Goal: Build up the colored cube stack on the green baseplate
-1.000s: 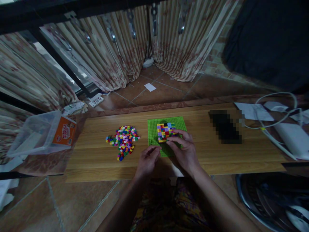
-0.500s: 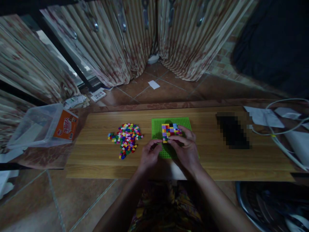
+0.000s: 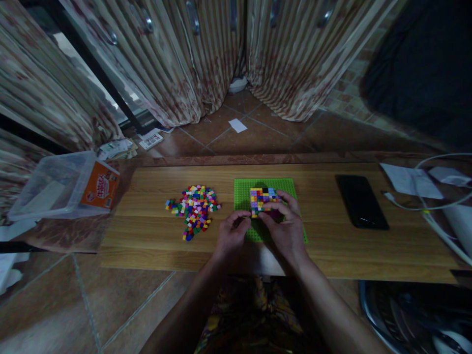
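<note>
A multicoloured panel of toy building bricks (image 3: 259, 195) is over the green studded baseplate (image 3: 241, 189); whether it is fixed to the plate or lifted off it I cannot tell. My right hand (image 3: 286, 228) is closed around the panel's right side, thumb at the near edge and fingers across the top and far right corner, hiding part of it. At the near left corner, the thumb and forefinger of my left hand (image 3: 233, 235) pinch the panel's edge. To the left, a pile of loose small bricks (image 3: 199, 206) is spread on the wooden table (image 3: 147, 221).
A black phone (image 3: 362, 201) lies on the table's right part, with a white cable (image 3: 401, 206) and papers (image 3: 411, 181) beyond it. A clear plastic box (image 3: 55, 184) with an orange label stands off the left end. Curtains (image 3: 206, 64) hang behind.
The view has shifted slightly, so the scene sits a little differently in the frame. Both hands keep nearly the same grip on the brick panel.
</note>
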A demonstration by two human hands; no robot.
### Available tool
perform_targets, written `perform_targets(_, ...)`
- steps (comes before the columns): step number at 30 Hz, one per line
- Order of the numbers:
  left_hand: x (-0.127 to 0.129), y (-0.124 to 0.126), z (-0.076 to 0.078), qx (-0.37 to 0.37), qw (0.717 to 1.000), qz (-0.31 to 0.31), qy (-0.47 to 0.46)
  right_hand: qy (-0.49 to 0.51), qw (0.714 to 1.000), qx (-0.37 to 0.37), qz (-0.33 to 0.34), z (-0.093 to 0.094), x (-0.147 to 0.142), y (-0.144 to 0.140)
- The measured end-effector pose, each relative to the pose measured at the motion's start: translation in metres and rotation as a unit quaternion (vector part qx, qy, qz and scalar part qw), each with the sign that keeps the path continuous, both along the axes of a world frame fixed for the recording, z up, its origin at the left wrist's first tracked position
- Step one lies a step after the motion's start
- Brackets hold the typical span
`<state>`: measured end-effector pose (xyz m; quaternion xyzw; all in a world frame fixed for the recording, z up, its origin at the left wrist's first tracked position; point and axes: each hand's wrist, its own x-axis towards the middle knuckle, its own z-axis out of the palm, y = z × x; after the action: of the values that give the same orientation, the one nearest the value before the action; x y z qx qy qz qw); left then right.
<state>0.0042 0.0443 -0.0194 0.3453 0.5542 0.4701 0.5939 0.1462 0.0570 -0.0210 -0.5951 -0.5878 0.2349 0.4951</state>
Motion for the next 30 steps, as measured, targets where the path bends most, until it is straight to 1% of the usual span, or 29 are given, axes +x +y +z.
perform_targets(5,0.002,-0.001,0.001,0.007,1.000,0.000,0.006,0.030,0.999,-0.012,-0.001,0.002,-0.003,0.000)
perform_targets(9,0.004,-0.002,0.000,0.015,1.000,0.007,0.011,0.044,0.999,-0.007,-0.004,0.001,-0.006,0.001)
perform_targets(14,0.002,-0.006,-0.002,0.001,1.000,0.010,0.000,0.038,0.999,0.002,0.007,-0.001,-0.002,0.003)
perform_targets(16,0.001,-0.011,0.000,-0.007,1.000,0.014,-0.012,0.027,0.999,0.012,0.012,-0.001,0.000,0.001)
perform_targets(18,0.000,-0.016,0.003,-0.021,0.999,0.024,-0.033,0.018,0.999,0.030,0.000,-0.001,0.002,-0.005)
perform_targets(21,-0.001,-0.024,0.011,-0.067,0.991,0.037,-0.107,0.008,0.998,0.054,-0.021,0.002,0.003,-0.021)
perform_targets(23,-0.001,-0.028,0.018,-0.104,0.979,0.039,-0.170,-0.013,0.999,0.048,-0.001,0.006,0.002,-0.033)
perform_targets(25,-0.001,-0.030,0.023,-0.126,0.967,0.035,-0.219,-0.049,0.997,0.033,0.040,0.011,0.000,-0.045)
perform_targets(28,-0.001,-0.032,0.030,-0.126,0.960,0.015,-0.248,-0.104,0.990,0.027,0.091,0.017,-0.002,-0.056)
perform_targets(30,0.000,-0.033,0.032,-0.117,0.962,-0.004,-0.247,-0.134,0.985,0.035,0.105,0.019,-0.004,-0.058)
